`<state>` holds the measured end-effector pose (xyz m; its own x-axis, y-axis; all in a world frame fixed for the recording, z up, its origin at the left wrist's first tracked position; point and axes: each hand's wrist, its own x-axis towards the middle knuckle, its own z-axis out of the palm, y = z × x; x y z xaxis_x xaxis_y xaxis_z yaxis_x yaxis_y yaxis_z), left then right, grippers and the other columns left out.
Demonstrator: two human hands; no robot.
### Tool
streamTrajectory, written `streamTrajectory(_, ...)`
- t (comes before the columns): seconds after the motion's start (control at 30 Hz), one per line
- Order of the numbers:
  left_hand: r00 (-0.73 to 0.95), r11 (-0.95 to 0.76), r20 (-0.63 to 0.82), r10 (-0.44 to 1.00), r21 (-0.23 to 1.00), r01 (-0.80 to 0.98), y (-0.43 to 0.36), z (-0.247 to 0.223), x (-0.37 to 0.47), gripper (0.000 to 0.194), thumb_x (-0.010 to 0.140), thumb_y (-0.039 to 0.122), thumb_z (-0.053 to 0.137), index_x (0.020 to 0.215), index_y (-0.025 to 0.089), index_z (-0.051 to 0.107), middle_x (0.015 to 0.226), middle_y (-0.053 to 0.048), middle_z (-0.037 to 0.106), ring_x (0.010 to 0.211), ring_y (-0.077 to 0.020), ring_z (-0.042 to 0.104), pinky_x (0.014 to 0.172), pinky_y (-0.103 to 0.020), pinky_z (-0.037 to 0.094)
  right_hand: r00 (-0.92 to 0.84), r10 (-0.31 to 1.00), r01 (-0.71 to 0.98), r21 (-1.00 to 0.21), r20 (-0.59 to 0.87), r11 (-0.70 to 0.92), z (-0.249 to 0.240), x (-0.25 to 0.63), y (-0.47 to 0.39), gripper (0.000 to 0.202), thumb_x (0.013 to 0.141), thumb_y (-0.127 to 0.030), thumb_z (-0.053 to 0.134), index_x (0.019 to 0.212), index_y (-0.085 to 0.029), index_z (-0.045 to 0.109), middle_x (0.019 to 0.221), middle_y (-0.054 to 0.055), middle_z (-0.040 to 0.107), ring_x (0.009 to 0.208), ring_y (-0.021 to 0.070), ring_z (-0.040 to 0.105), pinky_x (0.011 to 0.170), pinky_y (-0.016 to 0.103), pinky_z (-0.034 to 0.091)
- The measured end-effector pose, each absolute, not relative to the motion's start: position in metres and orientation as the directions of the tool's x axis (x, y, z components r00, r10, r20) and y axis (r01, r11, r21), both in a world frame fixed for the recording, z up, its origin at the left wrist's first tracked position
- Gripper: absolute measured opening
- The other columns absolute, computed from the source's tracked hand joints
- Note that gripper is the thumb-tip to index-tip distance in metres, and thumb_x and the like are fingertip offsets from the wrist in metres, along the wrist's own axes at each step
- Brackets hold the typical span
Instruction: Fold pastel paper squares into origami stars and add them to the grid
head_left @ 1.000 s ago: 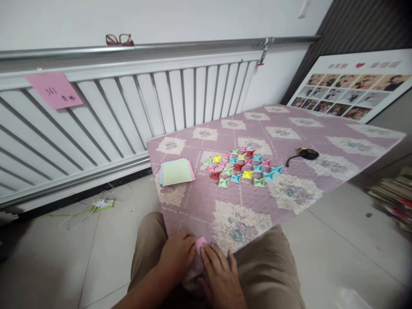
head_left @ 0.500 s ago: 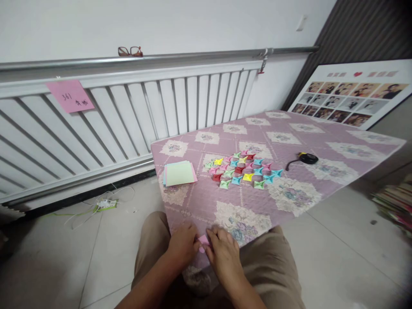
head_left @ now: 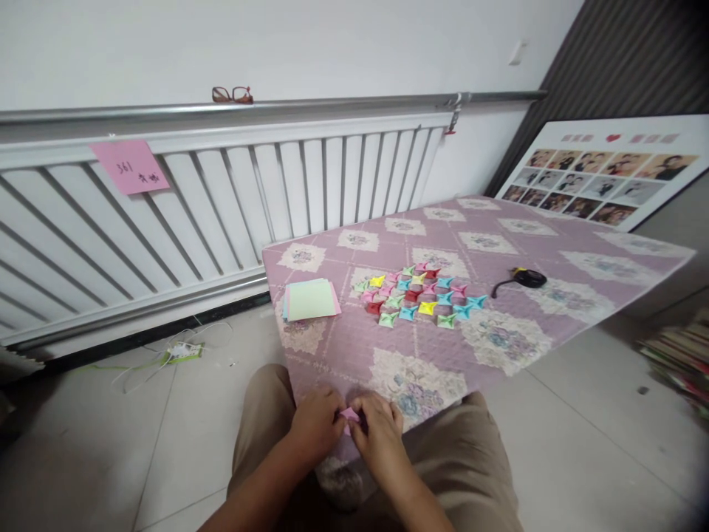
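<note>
A small pink paper (head_left: 349, 418) is pinched between both hands at the table's near corner. My left hand (head_left: 318, 421) grips its left side, and my right hand (head_left: 379, 427) holds the right side with bent fingers. Part of the paper is covered by the fingertips, so its folds are hard to make out. Beyond the hands, several small folded paper pieces (head_left: 411, 295) in green, pink, yellow, blue and red lie in rows. To their left rests a stack of square paper sheets (head_left: 311, 300), pale green on top.
The table has a purple floral cloth (head_left: 343, 351). A black tape measure (head_left: 529, 278) lies at its right. Behind are a white radiator (head_left: 326, 177) and a photo board (head_left: 603, 174). A power strip (head_left: 184, 352) is on the floor at left.
The pink paper looks smaller between the fingers, and my right hand's fingers are drawn in more closely around it. The view has shifted slightly.
</note>
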<state>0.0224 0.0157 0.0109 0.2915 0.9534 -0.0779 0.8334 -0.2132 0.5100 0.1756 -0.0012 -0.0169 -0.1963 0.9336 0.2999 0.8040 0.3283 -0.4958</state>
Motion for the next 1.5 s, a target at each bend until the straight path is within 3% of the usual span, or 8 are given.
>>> streamTrajectory(0.13,0.295,-0.212,-0.064,0.953,0.551,0.807,0.017,0.01,0.02,0.005,0.077,0.014,0.057,0.078,0.019,0.059,0.084,0.0,0.061,0.083,-0.0164,0.055,0.074,-0.027,0.039,-0.224,0.929,0.786,-0.51,0.294,0.351,-0.012,0.18,0.002,0.024,0.076,-0.015,0.054,0.098,-0.025,0.057,0.084,-0.001,0.065,0.091,0.0204,0.059,0.094,0.045,0.03)
streamTrajectory(0.3,0.313,-0.244,-0.024,0.949,0.571,0.783,0.014,0.016,0.019,0.008,0.082,0.012,0.052,0.081,0.018,0.057,0.08,0.001,0.061,0.075,-0.0132,0.055,0.066,-0.024,0.039,-0.338,0.896,0.729,-0.522,0.288,0.442,0.008,0.189,0.01,0.009,0.079,-0.015,0.056,0.076,-0.024,0.058,0.075,-0.003,0.062,0.077,0.0162,0.059,0.089,0.038,0.036)
streamTrajectory(0.37,0.329,-0.326,0.085,0.94,0.5,0.802,0.011,0.016,0.021,0.008,0.083,0.012,0.052,0.082,0.019,0.057,0.084,0.0,0.061,0.081,-0.0158,0.054,0.072,-0.028,0.04,-0.36,0.865,0.727,-0.476,0.349,0.495,0.012,0.191,0.011,0.013,0.08,-0.012,0.054,0.079,-0.024,0.058,0.079,-0.002,0.062,0.08,0.0161,0.058,0.096,0.041,0.032)
streamTrajectory(0.53,0.442,-0.517,0.343,0.829,0.171,0.838,0.004,-0.003,0.026,0.017,0.09,0.015,0.046,0.077,0.019,0.057,0.08,-0.003,0.058,0.077,-0.0196,0.052,0.073,-0.035,0.04,-0.392,0.797,0.769,-0.312,0.459,0.558,0.001,0.192,0.01,0.017,0.082,-0.007,0.051,0.076,-0.023,0.057,0.08,-0.002,0.061,0.085,0.016,0.056,0.104,0.044,0.023)
streamTrajectory(0.67,0.457,-0.542,0.402,0.793,0.126,0.831,-0.002,-0.015,0.027,0.023,0.092,0.017,0.042,0.074,0.019,0.057,0.074,-0.004,0.056,0.072,-0.0193,0.05,0.069,-0.035,0.039,-0.433,0.803,0.748,-0.334,0.41,0.574,-0.009,0.194,0.004,0.021,0.078,-0.006,0.053,0.086,-0.024,0.06,0.086,-0.001,0.063,0.087,0.0163,0.057,0.101,0.042,0.028)
streamTrajectory(0.9,0.418,-0.516,0.377,0.827,0.211,0.83,-0.009,-0.01,0.024,0.028,0.094,0.019,0.039,0.075,0.019,0.059,0.073,-0.003,0.058,0.072,-0.0191,0.051,0.068,-0.036,0.038,-0.471,0.8,0.679,-0.426,0.372,0.598,-0.006,0.195,0.002,0.013,0.082,-0.012,0.057,0.082,-0.025,0.061,0.087,0.0,0.063,0.087,0.0166,0.057,0.093,0.038,0.036)
streamTrajectory(1.17,0.343,-0.446,0.299,0.891,0.426,0.787,-0.018,-0.011,0.018,0.016,0.089,0.022,0.049,0.083,0.022,0.064,0.086,-0.003,0.062,0.082,-0.0194,0.052,0.074,-0.036,0.037,-0.472,0.817,0.668,-0.47,0.332,0.577,-0.011,0.199,0.005,0.01,0.082,-0.014,0.061,0.078,-0.024,0.062,0.083,-0.001,0.061,0.085,0.016,0.056,0.091,0.036,0.037)
streamTrajectory(1.5,0.238,-0.327,0.226,0.945,0.569,0.755,-0.018,-0.007,0.021,0.02,0.09,0.024,0.047,0.078,0.023,0.063,0.082,-0.002,0.06,0.081,-0.0191,0.051,0.077,-0.038,0.035,-0.454,0.858,0.659,-0.558,0.24,0.505,-0.007,0.203,0.007,0.011,0.088,-0.024,0.056,0.08,-0.025,0.063,0.082,0.0,0.06,0.084,0.0176,0.053,0.081,0.033,0.039)
